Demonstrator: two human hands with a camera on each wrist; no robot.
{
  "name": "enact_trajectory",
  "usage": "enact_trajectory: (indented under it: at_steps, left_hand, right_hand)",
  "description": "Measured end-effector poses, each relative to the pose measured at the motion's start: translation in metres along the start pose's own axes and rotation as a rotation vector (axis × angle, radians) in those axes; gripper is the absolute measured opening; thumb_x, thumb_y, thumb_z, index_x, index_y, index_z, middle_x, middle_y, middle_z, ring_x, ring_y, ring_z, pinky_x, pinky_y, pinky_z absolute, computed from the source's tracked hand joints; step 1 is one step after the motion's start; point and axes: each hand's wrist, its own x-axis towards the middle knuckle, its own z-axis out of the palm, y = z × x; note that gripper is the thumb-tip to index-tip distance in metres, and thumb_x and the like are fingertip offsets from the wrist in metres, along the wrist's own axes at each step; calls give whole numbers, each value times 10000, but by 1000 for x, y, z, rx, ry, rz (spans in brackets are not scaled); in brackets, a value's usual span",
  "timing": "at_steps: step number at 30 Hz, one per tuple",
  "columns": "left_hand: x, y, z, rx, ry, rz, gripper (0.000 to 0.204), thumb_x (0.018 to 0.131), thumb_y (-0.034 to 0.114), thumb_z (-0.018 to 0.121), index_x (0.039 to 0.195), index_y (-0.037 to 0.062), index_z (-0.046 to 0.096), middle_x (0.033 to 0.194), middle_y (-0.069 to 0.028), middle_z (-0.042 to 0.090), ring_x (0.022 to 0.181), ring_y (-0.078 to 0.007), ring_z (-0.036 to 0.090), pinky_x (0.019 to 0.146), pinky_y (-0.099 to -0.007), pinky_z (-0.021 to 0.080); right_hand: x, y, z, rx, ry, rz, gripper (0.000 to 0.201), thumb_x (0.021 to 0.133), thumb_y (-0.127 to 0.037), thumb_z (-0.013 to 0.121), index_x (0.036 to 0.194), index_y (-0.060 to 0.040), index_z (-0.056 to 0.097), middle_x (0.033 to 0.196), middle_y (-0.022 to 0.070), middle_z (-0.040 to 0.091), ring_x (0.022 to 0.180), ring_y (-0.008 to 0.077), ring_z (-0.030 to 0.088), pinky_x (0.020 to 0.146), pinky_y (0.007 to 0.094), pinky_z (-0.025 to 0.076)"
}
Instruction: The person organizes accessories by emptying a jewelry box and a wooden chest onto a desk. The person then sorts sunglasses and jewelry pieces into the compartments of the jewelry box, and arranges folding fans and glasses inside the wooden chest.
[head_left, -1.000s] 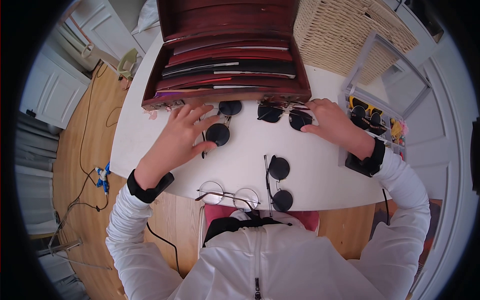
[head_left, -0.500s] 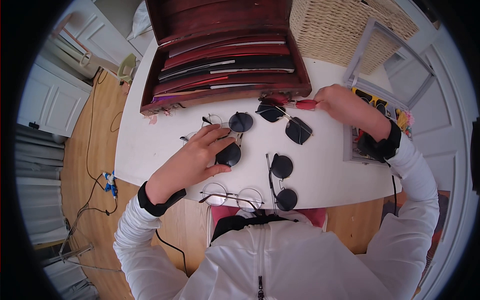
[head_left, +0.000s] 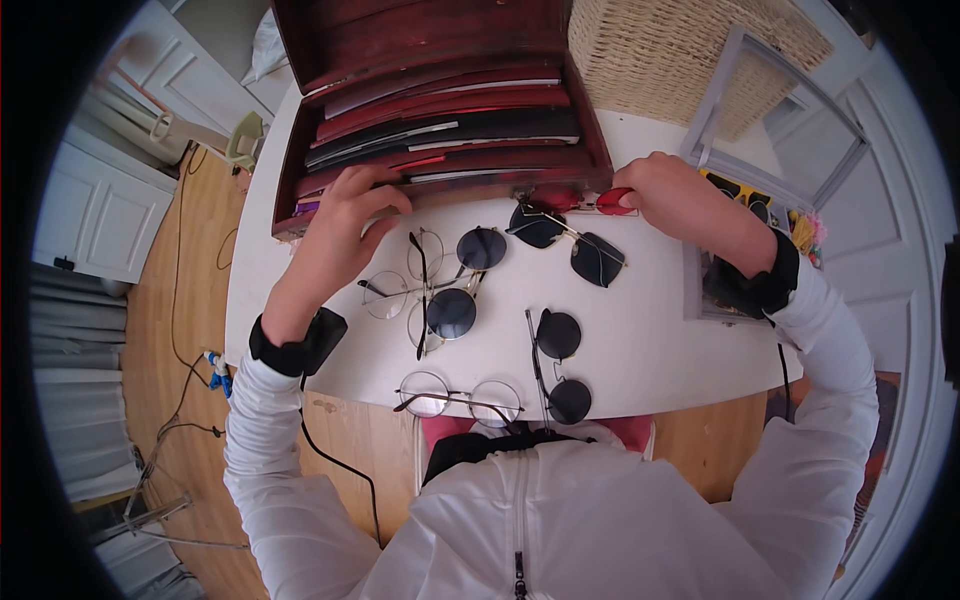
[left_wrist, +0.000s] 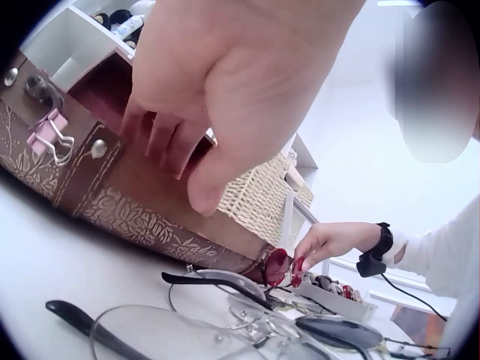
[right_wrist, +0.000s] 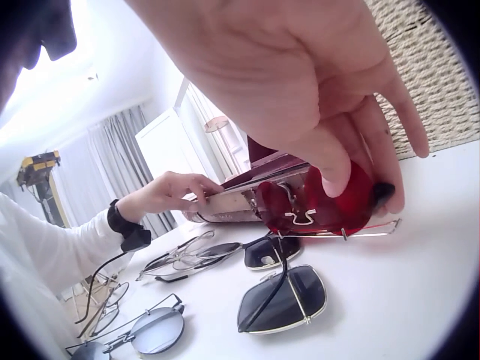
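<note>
My left hand [head_left: 345, 222] is at the front left of an open dark red case [head_left: 455, 192]. In the left wrist view its bent fingers [left_wrist: 159, 142] reach over the case's front edge, fingertips partly hidden; the thumb hangs apart in front. My right hand [head_left: 672, 195] pinches red-tinted glasses [right_wrist: 341, 202] by one lens, at the case's front right corner. Just before them lie square dark sunglasses [head_left: 598, 258]. Nearer my left hand, round clear glasses [head_left: 424, 290] overlap round dark sunglasses [head_left: 452, 313].
Round clear glasses [head_left: 430, 396] and folded round dark sunglasses [head_left: 568, 400] lie by the table's front edge. Folders [head_left: 470, 130] fill the case. To the right stands a lidded compartment box [head_left: 700, 290]; a woven basket [head_left: 680, 60] is behind it.
My left hand has left the round glasses, now spread further left, and moved up to the case's edge. My right hand has gone from the square sunglasses to the red glasses and holds them.
</note>
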Motion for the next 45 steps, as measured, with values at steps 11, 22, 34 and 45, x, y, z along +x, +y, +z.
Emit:
enact_trajectory:
  at_steps: [11, 22, 34, 45]
  left_hand:
    - [18, -8, -6, -159, -70, -60, 189, 646, -178, 550, 730, -10, 569, 884, -120, 611, 876, -295, 578, 721, -348, 476]
    - [22, -10, -7, -257, -42, -123, 181, 622, -151, 548, 737, -13, 571, 773, -124, 582, 784, -312, 560, 689, -379, 453]
    - [4, -8, 16, -337, -82, -174, 354, 684, -134, 541, 1012, -6, 575, 979, -184, 559, 977, -359, 528, 856, -387, 423]
    - [4, 5, 10, -313, -173, -79, 460, 647, -159, 528, 1087, -34, 568, 908, -154, 476, 893, -335, 471, 823, -377, 396]
  right_hand:
    - [-3, -17, 14, 250, 117, -53, 109, 816, -82, 579, 839, 13, 628, 739, 200, 592, 724, 373, 567, 659, 398, 451]
    - [-16, -35, -5, 129, -71, -80, 70, 751, -21, 575, 815, -10, 600, 687, 189, 605, 693, 355, 604, 657, 426, 480]
    - [-52, -46, 12, 220, -92, -70, 213, 679, 67, 497, 853, -8, 594, 703, 196, 598, 724, 378, 593, 674, 446, 474]
    - [-63, -41, 6, 295, -82, -62, 77, 810, -57, 579, 848, 8, 601, 758, 155, 615, 715, 336, 591, 655, 400, 461]
